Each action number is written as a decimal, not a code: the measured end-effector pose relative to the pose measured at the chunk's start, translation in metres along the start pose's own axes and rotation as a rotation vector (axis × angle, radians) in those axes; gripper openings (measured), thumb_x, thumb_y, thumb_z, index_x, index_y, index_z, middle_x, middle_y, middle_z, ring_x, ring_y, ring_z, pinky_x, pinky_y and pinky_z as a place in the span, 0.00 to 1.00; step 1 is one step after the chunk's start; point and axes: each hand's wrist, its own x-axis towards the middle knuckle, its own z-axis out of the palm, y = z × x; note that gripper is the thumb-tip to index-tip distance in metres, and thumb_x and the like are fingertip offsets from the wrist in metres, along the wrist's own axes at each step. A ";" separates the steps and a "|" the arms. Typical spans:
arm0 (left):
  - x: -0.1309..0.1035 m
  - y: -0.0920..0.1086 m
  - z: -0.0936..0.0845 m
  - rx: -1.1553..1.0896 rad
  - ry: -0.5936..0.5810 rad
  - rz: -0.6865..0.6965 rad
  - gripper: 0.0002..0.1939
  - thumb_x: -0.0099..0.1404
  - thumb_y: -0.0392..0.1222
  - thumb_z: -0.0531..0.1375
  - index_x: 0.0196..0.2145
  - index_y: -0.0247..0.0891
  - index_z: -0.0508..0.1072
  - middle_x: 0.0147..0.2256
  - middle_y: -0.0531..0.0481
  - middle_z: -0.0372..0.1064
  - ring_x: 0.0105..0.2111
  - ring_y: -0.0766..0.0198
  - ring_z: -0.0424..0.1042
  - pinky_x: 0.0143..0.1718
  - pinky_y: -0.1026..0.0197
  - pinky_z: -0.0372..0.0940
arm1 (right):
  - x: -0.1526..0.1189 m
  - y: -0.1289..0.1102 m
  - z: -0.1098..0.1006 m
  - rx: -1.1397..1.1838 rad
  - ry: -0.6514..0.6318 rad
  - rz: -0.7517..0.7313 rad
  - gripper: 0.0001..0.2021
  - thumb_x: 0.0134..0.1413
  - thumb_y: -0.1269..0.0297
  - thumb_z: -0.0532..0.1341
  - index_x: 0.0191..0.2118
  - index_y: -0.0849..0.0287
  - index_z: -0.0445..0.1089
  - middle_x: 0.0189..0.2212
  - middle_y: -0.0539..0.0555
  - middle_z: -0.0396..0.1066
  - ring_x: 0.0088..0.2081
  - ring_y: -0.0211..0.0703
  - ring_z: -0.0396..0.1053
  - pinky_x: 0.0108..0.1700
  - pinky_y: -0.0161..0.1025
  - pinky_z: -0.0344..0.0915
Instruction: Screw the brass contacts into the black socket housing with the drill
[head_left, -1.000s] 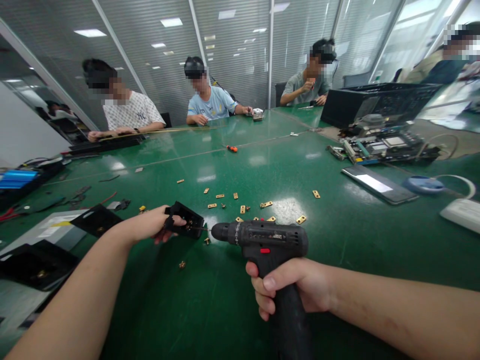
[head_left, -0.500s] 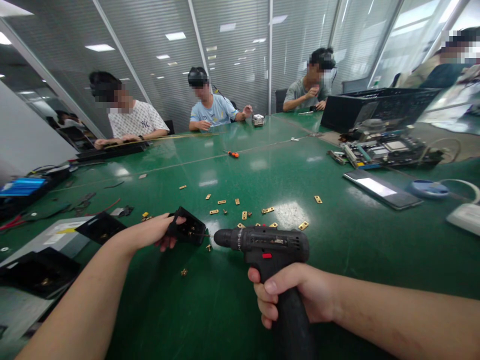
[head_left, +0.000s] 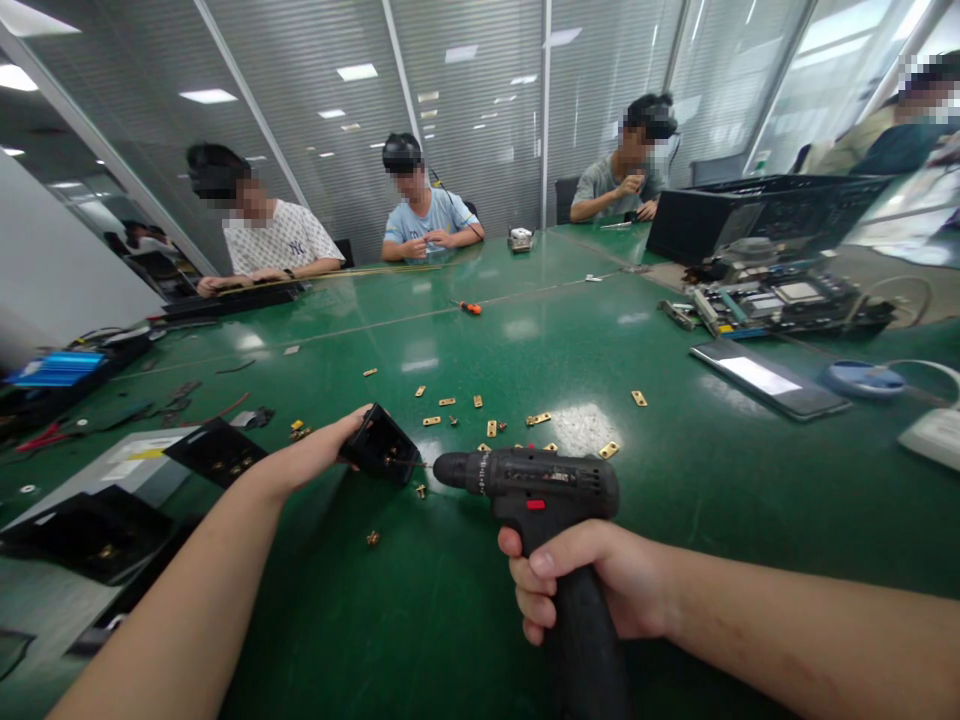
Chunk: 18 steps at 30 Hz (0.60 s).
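Observation:
My right hand (head_left: pixel 574 585) is wrapped round the grip of a black cordless drill (head_left: pixel 551 485) with a red switch. Its thin bit points left and reaches into a small black box-shaped housing (head_left: pixel 380 445), near a brass-coloured screw inside it; whether the tip touches the screw I cannot tell. My left hand (head_left: pixel 341 440) grips that housing from its left side, its fingers mostly hidden behind it. Around the drill's nose lie small brass plates (head_left: pixel 492 429) with holes, and loose brass screws (head_left: pixel 373 538) rest on the green table (head_left: pixel 315 620).
More black housings (head_left: pixel 90 535) lie at the left. An orange screwdriver (head_left: pixel 470 308) sits mid-table. On the right are a phone (head_left: pixel 769 378), a circuit board (head_left: pixel 787 295) and a black computer case (head_left: pixel 705 225). Several people sit round the table, one in a blue shirt (head_left: pixel 431 222).
My left hand has turned the housing, so its open side faces me more. The drill stays nearly in place. The person in blue has brought both hands together.

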 end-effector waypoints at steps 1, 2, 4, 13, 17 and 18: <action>0.001 -0.001 0.001 -0.089 -0.011 0.010 0.24 0.69 0.58 0.49 0.53 0.40 0.66 0.48 0.46 0.73 0.49 0.52 0.70 0.47 0.55 0.66 | 0.000 0.000 0.000 0.003 0.003 0.001 0.17 0.42 0.71 0.67 0.41 0.61 0.66 0.22 0.44 0.62 0.26 0.35 0.63 0.40 0.42 0.61; 0.002 -0.001 0.003 -0.190 -0.024 0.031 0.22 0.68 0.57 0.51 0.50 0.40 0.68 0.48 0.46 0.74 0.51 0.50 0.69 0.50 0.53 0.66 | 0.000 -0.001 0.000 0.005 0.006 0.001 0.17 0.42 0.71 0.67 0.41 0.61 0.66 0.22 0.44 0.62 0.26 0.35 0.63 0.40 0.43 0.61; 0.004 -0.001 0.007 -0.353 -0.056 0.083 0.19 0.65 0.55 0.55 0.46 0.40 0.71 0.46 0.44 0.76 0.52 0.45 0.70 0.52 0.47 0.66 | 0.001 -0.001 0.000 0.002 0.004 0.002 0.17 0.42 0.71 0.67 0.41 0.61 0.66 0.22 0.44 0.62 0.27 0.35 0.63 0.40 0.43 0.61; 0.002 -0.006 0.034 -0.836 -0.080 0.294 0.35 0.62 0.67 0.55 0.55 0.36 0.71 0.59 0.36 0.67 0.63 0.42 0.60 0.56 0.44 0.64 | 0.003 -0.001 0.000 0.005 -0.002 0.004 0.18 0.41 0.71 0.68 0.41 0.61 0.66 0.22 0.44 0.65 0.27 0.35 0.64 0.40 0.43 0.61; 0.011 -0.011 0.045 -0.969 0.092 0.291 0.32 0.61 0.68 0.56 0.45 0.34 0.75 0.45 0.36 0.76 0.46 0.45 0.75 0.46 0.46 0.71 | 0.003 -0.001 0.001 0.009 0.023 -0.001 0.20 0.39 0.71 0.69 0.41 0.61 0.66 0.22 0.45 0.66 0.27 0.36 0.65 0.41 0.43 0.62; 0.014 -0.011 0.047 -0.995 0.146 0.250 0.32 0.62 0.68 0.55 0.43 0.35 0.75 0.41 0.38 0.77 0.41 0.46 0.77 0.43 0.46 0.72 | 0.003 -0.001 0.001 0.014 0.028 0.002 0.20 0.38 0.71 0.69 0.41 0.61 0.65 0.22 0.45 0.66 0.28 0.36 0.65 0.42 0.43 0.62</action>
